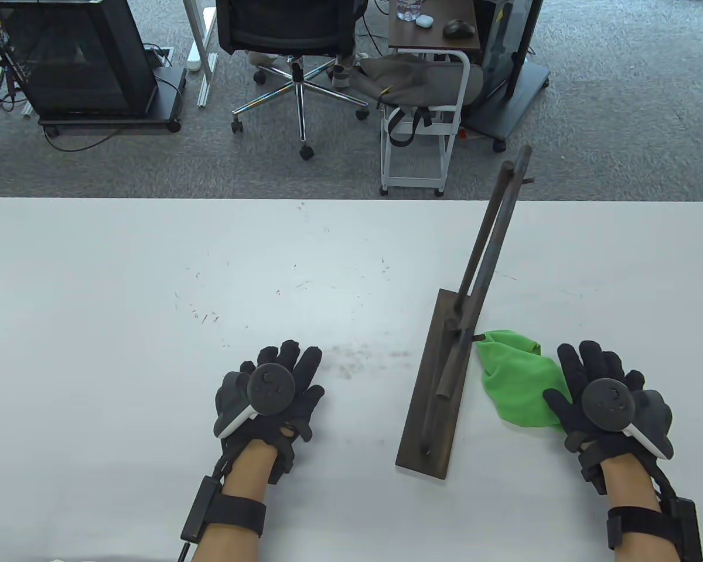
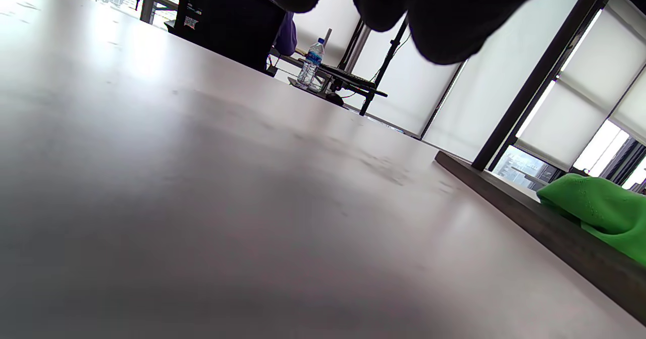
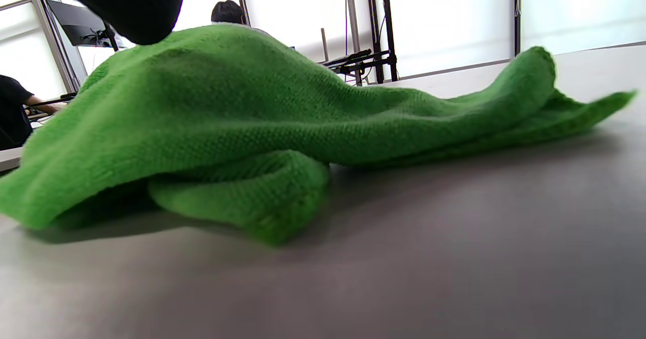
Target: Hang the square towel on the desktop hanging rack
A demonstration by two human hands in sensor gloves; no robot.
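- We are at the very start: the green square towel lies crumpled on the white tabletop, just to the right of the dark hanging rack, nothing yet draped on its bars.
- Our right hand lies flat with fingers spread, its thumb side overlapping the towel's near edge; whether it presses the cloth, we cannot tell.
- Our left hand rests palm down, fingers spread, well to the left of the rack (holding nothing).
- Next, we judge, the right hand must pinch an edge and lift.
- The towel looks soft, knitted and folded over; the rack is a flat base with thin, rigid rods.
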